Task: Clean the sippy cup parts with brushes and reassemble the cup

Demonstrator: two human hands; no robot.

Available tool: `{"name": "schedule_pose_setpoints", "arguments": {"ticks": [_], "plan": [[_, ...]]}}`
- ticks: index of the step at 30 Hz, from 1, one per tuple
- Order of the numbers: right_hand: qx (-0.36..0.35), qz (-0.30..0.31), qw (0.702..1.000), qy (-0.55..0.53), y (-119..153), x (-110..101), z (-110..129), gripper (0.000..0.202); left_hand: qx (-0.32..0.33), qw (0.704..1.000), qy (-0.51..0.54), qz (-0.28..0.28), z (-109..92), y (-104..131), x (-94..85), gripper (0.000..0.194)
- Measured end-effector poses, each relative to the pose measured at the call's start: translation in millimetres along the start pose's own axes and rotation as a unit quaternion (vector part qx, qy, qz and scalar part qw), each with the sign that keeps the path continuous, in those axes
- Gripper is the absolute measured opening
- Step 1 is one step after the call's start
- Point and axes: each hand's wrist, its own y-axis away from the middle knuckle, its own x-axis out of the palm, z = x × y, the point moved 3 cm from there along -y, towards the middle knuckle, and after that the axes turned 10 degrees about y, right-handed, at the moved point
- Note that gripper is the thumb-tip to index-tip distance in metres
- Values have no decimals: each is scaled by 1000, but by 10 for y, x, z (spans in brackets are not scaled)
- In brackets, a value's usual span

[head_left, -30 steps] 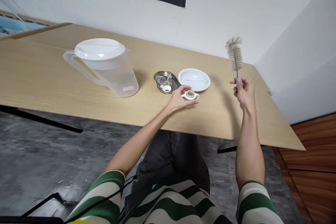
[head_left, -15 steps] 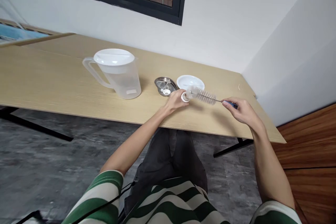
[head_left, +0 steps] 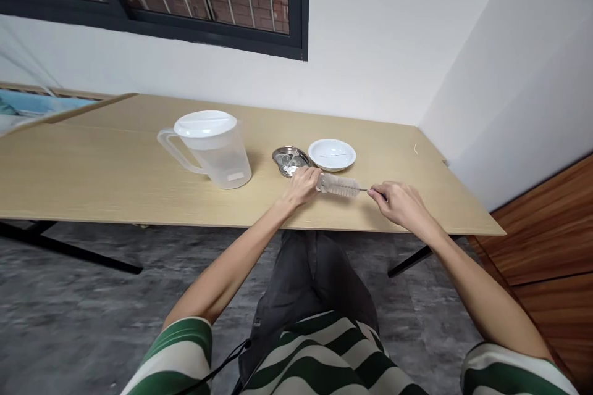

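Observation:
My right hand [head_left: 399,202] is closed on the handle of a bottle brush [head_left: 341,186], whose white bristles point left. Its bristle tip meets the opening of a small bottle that my left hand [head_left: 303,185] grips; the fingers hide most of the bottle. Just behind my left hand is a round metal dish [head_left: 279,155] with small clear and white parts in it. A white bowl [head_left: 332,165] stands behind the brush, with a thin line-like item lying across it.
A translucent pitcher [head_left: 222,157] with a white lid stands left of the metal dish on the wooden table [head_left: 111,166]. A small pale curved piece [head_left: 416,149] lies at the right. Behind are a wall and a dark-framed window [head_left: 204,31].
The brush has come down to a more level position, its tip now at the bottle's opening. My right hand has moved left, and the view has tilted up, showing more window.

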Motion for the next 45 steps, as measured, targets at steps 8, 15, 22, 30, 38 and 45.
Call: {"name": "schedule_pose_setpoints", "arguments": {"ticks": [8, 15, 22, 30, 38, 45], "plan": [[72, 120, 973, -181, -50, 101, 61, 46, -4, 998, -43, -38, -19, 62, 9, 21], [16, 110, 978, -174, -60, -85, 142, 46, 67, 995, -49, -62, -276, 20, -164, 23], [-47, -65, 995, 57, 195, -272, 100, 40, 96, 991, -47, -84, -297, -90, -440, 20], [-18, -160, 982, 96, 663, -429, -207, 40, 10, 998, -35, -59, 88, 20, -389, 24], [38, -121, 992, -25, 812, -252, -190, 34, 7, 998, 0, -70, 11, 210, -226, 23], [20, -116, 991, -66, 694, 9, -54, 37, 29, 992, 51, -115, -233, 177, -276, 29]]}}
